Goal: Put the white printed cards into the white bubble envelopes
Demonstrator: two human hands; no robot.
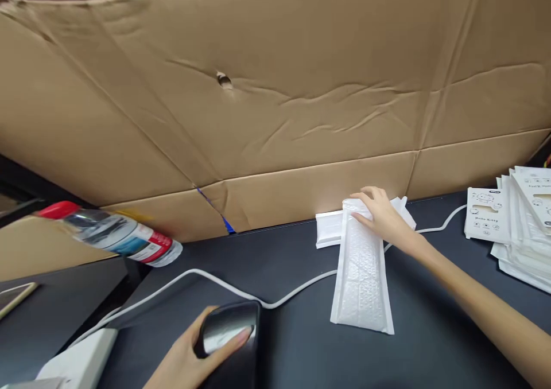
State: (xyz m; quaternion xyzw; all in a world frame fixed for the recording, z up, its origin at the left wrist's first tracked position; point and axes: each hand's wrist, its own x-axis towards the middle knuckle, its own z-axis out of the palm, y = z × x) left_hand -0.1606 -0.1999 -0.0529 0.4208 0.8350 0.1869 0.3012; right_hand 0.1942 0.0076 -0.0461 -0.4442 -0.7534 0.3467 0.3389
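Note:
My right hand (381,214) grips the upper end of a white bubble mailer (361,274), thumb on its front and fingers at its top edge. The mailer is long and narrow, tilted with its lower end toward me. Behind it, against the cardboard, lie more white packets (328,228), partly covered. At the bottom, my left hand (193,349) is wrapped around a black rounded object (241,326) with a glossy window on top; its lower part runs out of view and I cannot make out its kind.
A cardboard wall (301,119) stands behind the dark table (293,349). A white cable (224,286) crosses the tabletop. At left are a water bottle (129,237) with a red cap and a white device (81,357). Printed cards (488,214) and stacked white mailers (523,257) lie at right.

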